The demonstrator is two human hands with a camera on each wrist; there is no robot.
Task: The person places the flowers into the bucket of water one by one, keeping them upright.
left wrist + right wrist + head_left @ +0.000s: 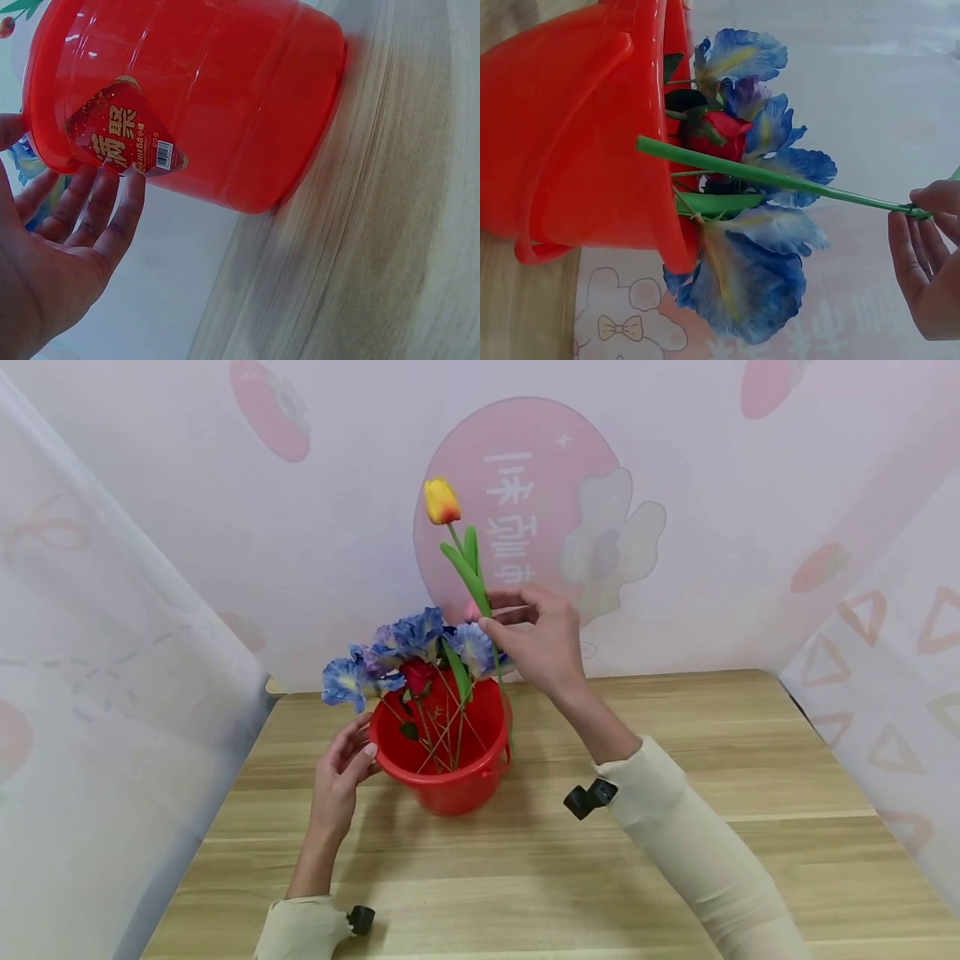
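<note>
A red plastic bucket (457, 789) stands upright on the table, holding blue irises (408, 639) and a red rose (416, 677). My left hand (339, 772) grips the bucket's left rim, the thumb at the rim and the fingers (124, 214) against the outer wall by a label (124, 131). In my right hand (543, 639), thumb and fingers pinch the stem of a yellow-orange tulip (442, 502) just below its leaves. The tulip's bare green stem (780, 178) slants down past the bucket's right rim, its cut end showing in front of the outer wall.
The wooden table (637, 877) extends around the bucket. Behind it hangs a pale printed backdrop (697, 460) with pink shapes, and similar sheets flank both sides. The bucket's red handle (570, 142) hangs along its outer wall.
</note>
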